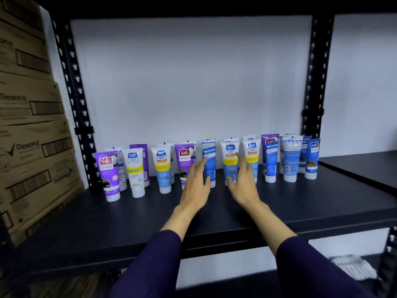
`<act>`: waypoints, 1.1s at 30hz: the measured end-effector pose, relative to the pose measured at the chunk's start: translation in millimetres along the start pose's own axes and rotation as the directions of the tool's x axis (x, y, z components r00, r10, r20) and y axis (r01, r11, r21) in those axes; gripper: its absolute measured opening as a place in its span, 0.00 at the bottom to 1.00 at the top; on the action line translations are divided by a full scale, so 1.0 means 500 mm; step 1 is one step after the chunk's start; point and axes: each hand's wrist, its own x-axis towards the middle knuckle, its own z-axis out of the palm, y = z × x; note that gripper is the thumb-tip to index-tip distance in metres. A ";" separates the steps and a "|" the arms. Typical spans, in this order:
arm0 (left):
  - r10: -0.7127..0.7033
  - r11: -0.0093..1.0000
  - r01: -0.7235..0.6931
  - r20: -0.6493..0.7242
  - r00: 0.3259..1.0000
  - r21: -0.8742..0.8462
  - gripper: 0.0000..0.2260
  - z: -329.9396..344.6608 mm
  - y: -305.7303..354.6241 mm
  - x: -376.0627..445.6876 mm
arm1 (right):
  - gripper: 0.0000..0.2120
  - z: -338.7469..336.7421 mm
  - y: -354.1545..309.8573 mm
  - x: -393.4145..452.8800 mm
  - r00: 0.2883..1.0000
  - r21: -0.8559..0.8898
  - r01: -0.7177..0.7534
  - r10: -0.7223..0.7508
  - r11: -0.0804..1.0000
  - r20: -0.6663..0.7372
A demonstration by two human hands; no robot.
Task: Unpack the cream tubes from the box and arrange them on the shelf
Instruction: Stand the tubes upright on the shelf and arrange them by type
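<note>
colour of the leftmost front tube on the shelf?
Purple body with a white cap; the leftmost tube stands cap-down on the shelf. Head view, the only one.

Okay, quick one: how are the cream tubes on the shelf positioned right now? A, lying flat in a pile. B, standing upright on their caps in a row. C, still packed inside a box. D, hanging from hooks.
B: the cream tubes stand cap-down in a row along the back of the shelf.
</note>
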 end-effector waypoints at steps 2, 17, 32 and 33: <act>-0.009 1.000 0.009 0.010 1.000 -0.008 0.28 0.023 0.004 0.015 | 0.37 -0.006 0.016 0.009 1.000 -0.025 -0.002 0.002 1.000 0.008; -0.042 0.997 0.039 -0.041 0.998 -0.063 0.35 0.091 -0.004 0.084 | 0.43 0.000 0.050 0.065 0.987 0.179 0.094 -0.115 0.979 0.109; -0.022 0.991 0.019 -0.017 1.000 -0.135 0.49 0.092 -0.025 0.083 | 0.43 0.005 0.051 0.064 0.986 0.229 -0.039 0.001 0.973 0.165; -0.026 0.990 0.023 -0.013 1.000 -0.141 0.49 0.092 -0.027 0.083 | 0.43 0.004 0.051 0.064 0.988 0.225 -0.029 -0.006 0.974 0.155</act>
